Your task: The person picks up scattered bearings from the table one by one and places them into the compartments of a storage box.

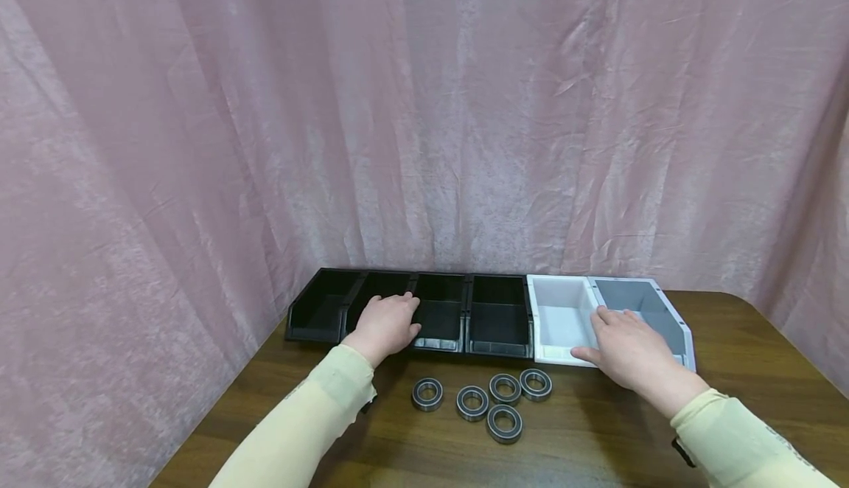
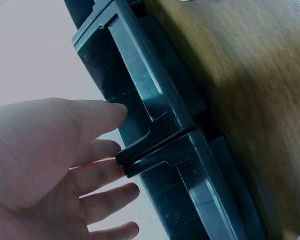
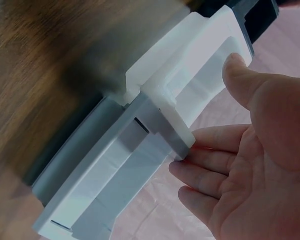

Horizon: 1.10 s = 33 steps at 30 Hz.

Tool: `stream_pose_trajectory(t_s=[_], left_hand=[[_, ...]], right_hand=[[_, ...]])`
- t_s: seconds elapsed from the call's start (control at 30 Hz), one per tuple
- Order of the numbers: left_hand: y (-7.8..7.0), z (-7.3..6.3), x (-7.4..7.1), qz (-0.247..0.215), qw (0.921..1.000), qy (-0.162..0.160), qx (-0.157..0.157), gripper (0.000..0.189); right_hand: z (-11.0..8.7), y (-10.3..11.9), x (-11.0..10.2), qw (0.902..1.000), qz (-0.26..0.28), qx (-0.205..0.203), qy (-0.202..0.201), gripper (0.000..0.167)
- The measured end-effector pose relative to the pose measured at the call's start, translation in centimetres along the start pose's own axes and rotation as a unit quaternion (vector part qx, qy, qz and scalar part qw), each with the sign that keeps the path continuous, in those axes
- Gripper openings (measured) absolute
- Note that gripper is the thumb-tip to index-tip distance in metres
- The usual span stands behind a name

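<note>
A row of open-front bins crosses the back of the table: several black bins, then a white bin and a grey bin at the right end. My left hand is over the black bins, its fingers extended at the divider between two of them in the left wrist view. Over the divider between the white and grey bins is my right hand, thumb spread toward the white one. Neither hand holds anything. In front of the row lie several ball bearings, flat on the wood.
The wooden table has a rounded corner at the back right. Behind the bins hangs a pink curtain, which also runs along the left side.
</note>
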<state>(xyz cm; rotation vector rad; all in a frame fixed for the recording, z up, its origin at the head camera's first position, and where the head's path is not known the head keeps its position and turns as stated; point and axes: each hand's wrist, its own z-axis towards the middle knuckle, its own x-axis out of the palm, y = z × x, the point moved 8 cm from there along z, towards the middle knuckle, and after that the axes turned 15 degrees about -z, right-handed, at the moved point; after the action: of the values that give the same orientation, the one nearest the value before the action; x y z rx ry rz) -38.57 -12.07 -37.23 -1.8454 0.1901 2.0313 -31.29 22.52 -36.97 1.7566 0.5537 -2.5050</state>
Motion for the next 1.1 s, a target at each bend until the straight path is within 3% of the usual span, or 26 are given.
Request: stream_pose_trajectory(t_s=[0.17,0.5,0.7,0.87,1.1], left_hand=[[-0.2,0.0,-0.2,0.0,0.9999,-0.009,0.011,0.055],[-0.7,-0.5,-0.6,-0.007,0.996,-0.073,0.051,0.045],[-1.5,-0.1,-0.2,-0.025,0.9953,-0.055,0.076,0.048],[-1.9,0.1,0.2,-0.047,0.9946,-0.048,0.079,0.052],[-2.2,-0.2,-0.2,-0.064,0.9916,-0.093,0.063,0.048]], right_hand=[[-0.1,-0.3,0.2,1.0,-0.003,0.001,-0.003,0.072],[-0.4,-0.7,0.1,0.9999,0.002,0.012,-0.001,0.07],[-0.6,-1.6,0.4,0.9995,0.006,0.026,0.014,0.07],[-0.8,-2.5,0.8,0.9988,0.01,0.038,0.03,0.068],[-0.6,-2.7,0.8,0.999,0.01,0.035,0.024,0.07]])
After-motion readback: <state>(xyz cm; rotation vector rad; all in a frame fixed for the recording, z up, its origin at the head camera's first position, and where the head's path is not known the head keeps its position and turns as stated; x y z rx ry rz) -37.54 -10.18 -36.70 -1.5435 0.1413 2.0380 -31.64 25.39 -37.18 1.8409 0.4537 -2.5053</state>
